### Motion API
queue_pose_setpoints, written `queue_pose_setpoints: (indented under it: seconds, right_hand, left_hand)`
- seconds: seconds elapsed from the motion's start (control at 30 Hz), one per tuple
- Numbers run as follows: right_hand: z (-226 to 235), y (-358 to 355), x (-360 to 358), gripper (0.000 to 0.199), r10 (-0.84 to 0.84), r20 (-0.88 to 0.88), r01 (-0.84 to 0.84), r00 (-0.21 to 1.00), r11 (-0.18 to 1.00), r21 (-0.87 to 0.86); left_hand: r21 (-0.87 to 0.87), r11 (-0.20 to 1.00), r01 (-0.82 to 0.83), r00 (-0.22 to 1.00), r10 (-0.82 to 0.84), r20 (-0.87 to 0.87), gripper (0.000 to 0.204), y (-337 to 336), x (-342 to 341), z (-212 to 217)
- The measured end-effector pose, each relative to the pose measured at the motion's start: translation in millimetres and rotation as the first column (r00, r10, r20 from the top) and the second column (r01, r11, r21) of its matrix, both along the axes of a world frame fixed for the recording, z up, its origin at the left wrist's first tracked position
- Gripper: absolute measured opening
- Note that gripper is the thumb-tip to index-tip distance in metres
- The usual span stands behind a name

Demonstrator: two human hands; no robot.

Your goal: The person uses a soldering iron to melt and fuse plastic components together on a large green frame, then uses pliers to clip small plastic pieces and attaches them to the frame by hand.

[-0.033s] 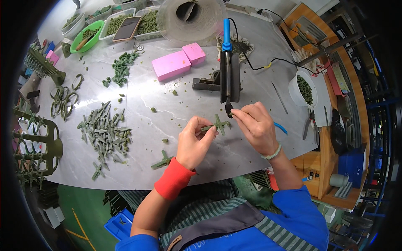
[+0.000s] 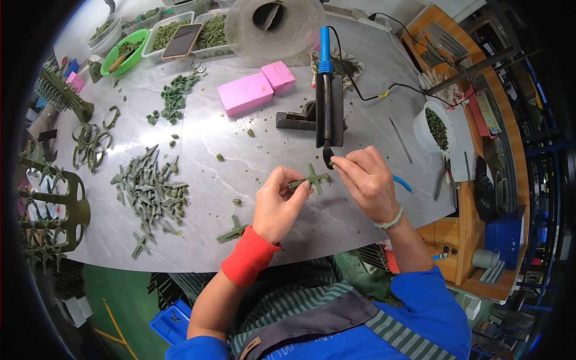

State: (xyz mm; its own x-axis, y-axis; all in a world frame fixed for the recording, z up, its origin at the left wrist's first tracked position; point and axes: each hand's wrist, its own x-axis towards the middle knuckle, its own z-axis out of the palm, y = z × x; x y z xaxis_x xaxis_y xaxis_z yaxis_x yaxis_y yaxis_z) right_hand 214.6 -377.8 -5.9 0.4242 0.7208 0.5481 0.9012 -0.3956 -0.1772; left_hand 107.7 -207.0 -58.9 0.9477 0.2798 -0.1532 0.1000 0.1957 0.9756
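Observation:
My left hand (image 2: 280,201), with a red wristband, pinches a green cross-shaped piece (image 2: 314,179) above the table. My right hand (image 2: 367,183) is closed in a pinch right beside the dark, spoon-like tip of a blue-handled soldering iron (image 2: 324,66). Between its fingertips a small green bit (image 2: 332,163) just shows, mostly hidden. The iron rests tip toward me on a black metal stand (image 2: 338,111). Another green cross piece (image 2: 233,230) lies next to my left wrist. Farther left spreads a heap of green tapered pieces (image 2: 147,186), with one more cross (image 2: 140,245) at its near end.
Pink blocks (image 2: 245,94) sit behind my hands. At the back left are a green bowl (image 2: 133,50), tubs of green pieces and a phone (image 2: 182,41). To the right stand a white tub (image 2: 425,132), pliers (image 2: 442,178) and a thin metal tool (image 2: 401,139). Green racks (image 2: 75,210) line the left edge.

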Motion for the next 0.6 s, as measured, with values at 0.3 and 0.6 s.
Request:
queue_pose_setpoints:
  seconds: [0.3, 0.6]
  right_hand:
    - [-0.5, 0.0, 0.1, 0.024, -0.005, 0.006, 0.005, 1.0, 1.0, 0.0]
    - [0.7, 0.9, -3.0, 0.022, 0.048, -0.097, -0.047, 0.994, 0.999, 0.013]
  left_hand:
    - [-0.022, 1.0, 0.003, 1.0, -0.003, 0.004, 0.011, -0.7, 0.1, -2.1]
    - [-0.012, 1.0, 0.007, 1.0, -0.007, 0.009, 0.01, -1.1, 0.9, -2.6]
